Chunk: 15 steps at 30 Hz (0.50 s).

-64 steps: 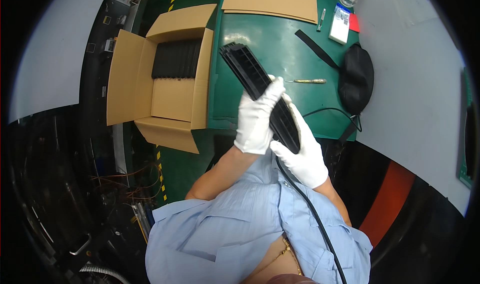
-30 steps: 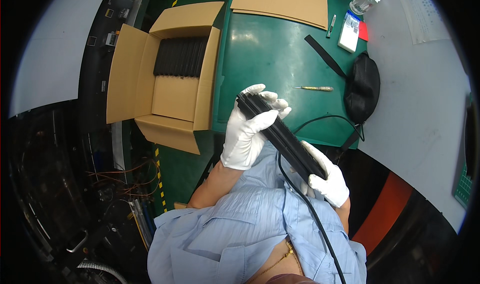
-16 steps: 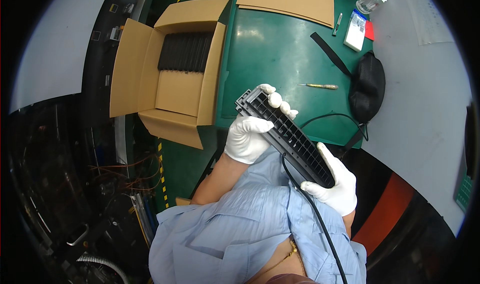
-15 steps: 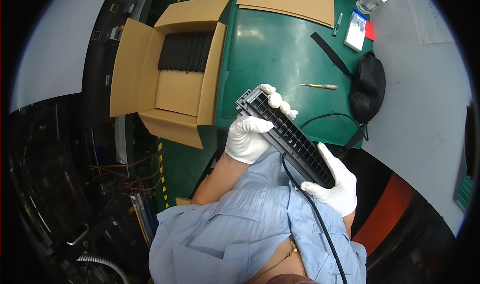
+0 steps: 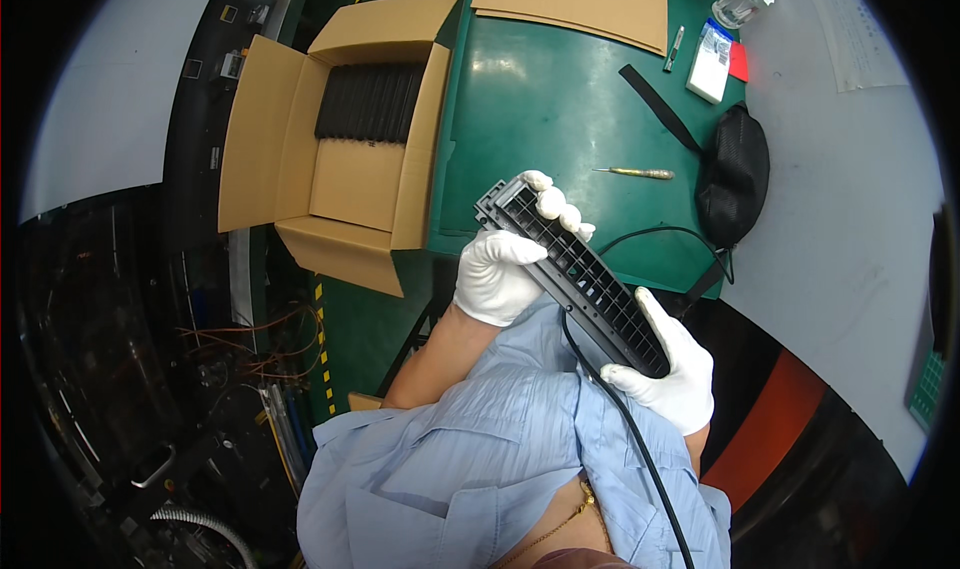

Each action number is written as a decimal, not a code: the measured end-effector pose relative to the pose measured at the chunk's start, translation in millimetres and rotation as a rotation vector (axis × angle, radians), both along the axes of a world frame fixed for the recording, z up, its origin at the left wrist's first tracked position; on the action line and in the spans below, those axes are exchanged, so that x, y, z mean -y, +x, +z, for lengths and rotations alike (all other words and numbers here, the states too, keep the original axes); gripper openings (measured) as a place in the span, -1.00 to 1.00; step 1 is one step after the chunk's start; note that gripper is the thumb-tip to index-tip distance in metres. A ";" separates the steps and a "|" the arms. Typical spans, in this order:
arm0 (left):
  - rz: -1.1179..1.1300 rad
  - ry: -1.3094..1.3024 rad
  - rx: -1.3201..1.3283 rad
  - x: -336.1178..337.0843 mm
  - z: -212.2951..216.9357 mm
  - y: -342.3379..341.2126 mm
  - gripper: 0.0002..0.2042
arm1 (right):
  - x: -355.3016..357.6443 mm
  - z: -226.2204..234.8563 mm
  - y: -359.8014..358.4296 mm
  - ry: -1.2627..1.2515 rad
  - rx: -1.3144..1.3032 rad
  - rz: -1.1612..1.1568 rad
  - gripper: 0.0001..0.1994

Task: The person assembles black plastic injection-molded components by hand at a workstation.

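Gloved left hand (image 5: pixel 497 277) and right hand (image 5: pixel 672 377) close their fingers on opposite ends of a black slatted grille (image 5: pixel 572 267), held above the green table (image 5: pixel 560 99); an open cardboard box (image 5: pixel 340 149) sits at ten o'clock.

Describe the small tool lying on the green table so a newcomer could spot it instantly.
On the green table, look right of the open cardboard box, toward the black bag. Just left of that bag lies a thin screwdriver with a yellowish handle, the only slender pale stick lying level there; the pen sits farther up.
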<state>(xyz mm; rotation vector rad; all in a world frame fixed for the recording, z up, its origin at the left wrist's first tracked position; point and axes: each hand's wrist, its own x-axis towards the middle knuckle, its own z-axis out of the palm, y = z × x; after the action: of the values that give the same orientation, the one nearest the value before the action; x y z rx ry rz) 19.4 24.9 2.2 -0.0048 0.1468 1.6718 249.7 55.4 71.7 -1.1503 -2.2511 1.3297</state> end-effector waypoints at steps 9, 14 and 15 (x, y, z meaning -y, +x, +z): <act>0.025 -0.024 0.006 -7.1 0.4 7.1 -0.53 | 1.3 1.0 4.5 0.014 0.039 -0.052 -0.20; 0.049 0.020 -0.011 -12.8 -7.6 8.8 -0.71 | -0.6 2.0 4.8 0.131 0.042 -0.042 -0.26; 0.044 0.050 -0.008 -14.3 -8.9 8.8 -0.75 | -0.9 2.5 4.6 0.169 0.053 -0.036 -0.27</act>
<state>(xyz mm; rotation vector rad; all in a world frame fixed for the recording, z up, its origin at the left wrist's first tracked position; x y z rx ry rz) 28.2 39.2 -6.7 0.0367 0.1115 1.7195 254.3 56.3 74.2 -1.1738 -2.3174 1.0842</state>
